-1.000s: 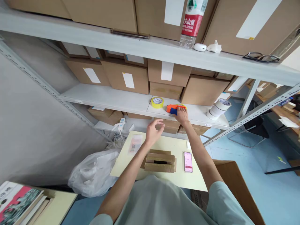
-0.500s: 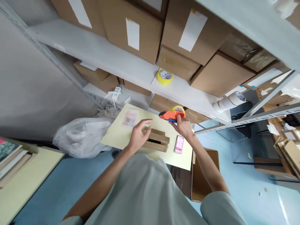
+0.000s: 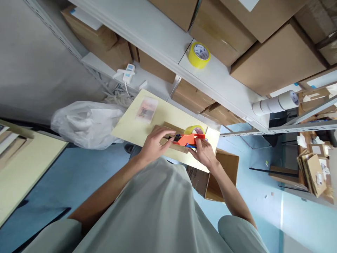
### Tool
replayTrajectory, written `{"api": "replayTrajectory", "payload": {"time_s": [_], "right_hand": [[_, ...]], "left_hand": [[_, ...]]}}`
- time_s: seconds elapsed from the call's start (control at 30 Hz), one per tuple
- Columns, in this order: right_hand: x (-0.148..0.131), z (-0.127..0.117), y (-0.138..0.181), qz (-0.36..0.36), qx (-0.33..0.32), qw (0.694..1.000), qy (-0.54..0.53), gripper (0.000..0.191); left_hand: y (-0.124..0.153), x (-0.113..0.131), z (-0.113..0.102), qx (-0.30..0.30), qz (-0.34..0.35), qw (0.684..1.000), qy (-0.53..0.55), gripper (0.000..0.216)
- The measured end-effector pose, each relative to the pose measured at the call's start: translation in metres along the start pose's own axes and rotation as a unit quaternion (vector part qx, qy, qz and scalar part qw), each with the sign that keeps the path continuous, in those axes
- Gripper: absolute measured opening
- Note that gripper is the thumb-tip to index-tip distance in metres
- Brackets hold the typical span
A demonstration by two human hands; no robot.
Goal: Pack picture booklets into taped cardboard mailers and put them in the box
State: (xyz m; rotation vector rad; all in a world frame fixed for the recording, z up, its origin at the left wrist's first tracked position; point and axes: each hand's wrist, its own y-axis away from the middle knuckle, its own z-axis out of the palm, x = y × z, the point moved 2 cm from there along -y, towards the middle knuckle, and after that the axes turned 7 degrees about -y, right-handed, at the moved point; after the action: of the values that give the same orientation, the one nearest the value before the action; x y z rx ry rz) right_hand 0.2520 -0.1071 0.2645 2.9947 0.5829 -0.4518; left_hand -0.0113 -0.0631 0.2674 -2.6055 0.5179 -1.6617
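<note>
My right hand (image 3: 202, 154) grips the blue handle of an orange tape dispenser (image 3: 187, 138) loaded with a yellow tape roll, held over a small brown cardboard box (image 3: 168, 127) on the pale yellow table (image 3: 137, 130). My left hand (image 3: 154, 144) rests on the box with fingers curled, its fingertips touching the dispenser's front end. Most of the box is hidden by my hands and the dispenser.
A labelled clear bag (image 3: 146, 109) lies on the table's far left. The grey shelf (image 3: 168, 42) holds a yellow tape roll (image 3: 199, 54), white tape rolls (image 3: 276, 102) and cardboard boxes. A white plastic bag (image 3: 86, 121) lies left; an open carton (image 3: 218, 172) stands on the blue floor.
My right hand carried the tape dispenser from the shelf down onto the small box. My left hand dropped onto the box. The view tilted downward.
</note>
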Motion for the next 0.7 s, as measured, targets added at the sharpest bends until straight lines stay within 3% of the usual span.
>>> {"api": "replayTrajectory", "payload": {"time_s": [0.27, 0.43, 0.6, 0.7], "right_hand": [[-0.019, -0.004, 0.008, -0.033, -0.056, 0.997, -0.041, 0.051], [-0.030, -0.005, 0.004, 0.036, -0.134, 0.990, -0.040, 0.065], [-0.050, -0.010, -0.013, 0.123, -0.225, 0.963, -0.081, 0.057], [-0.060, -0.020, -0.024, 0.137, -0.281, 0.944, -0.106, 0.058]], "left_hand": [[0.016, -0.014, -0.002, -0.023, -0.031, 0.998, 0.041, 0.019], [0.028, -0.032, -0.002, -0.074, -0.123, 0.985, 0.099, 0.034], [0.047, -0.058, 0.008, -0.106, -0.210, 0.959, 0.160, 0.049], [0.060, -0.075, 0.016, -0.119, -0.246, 0.942, 0.196, 0.051]]}}
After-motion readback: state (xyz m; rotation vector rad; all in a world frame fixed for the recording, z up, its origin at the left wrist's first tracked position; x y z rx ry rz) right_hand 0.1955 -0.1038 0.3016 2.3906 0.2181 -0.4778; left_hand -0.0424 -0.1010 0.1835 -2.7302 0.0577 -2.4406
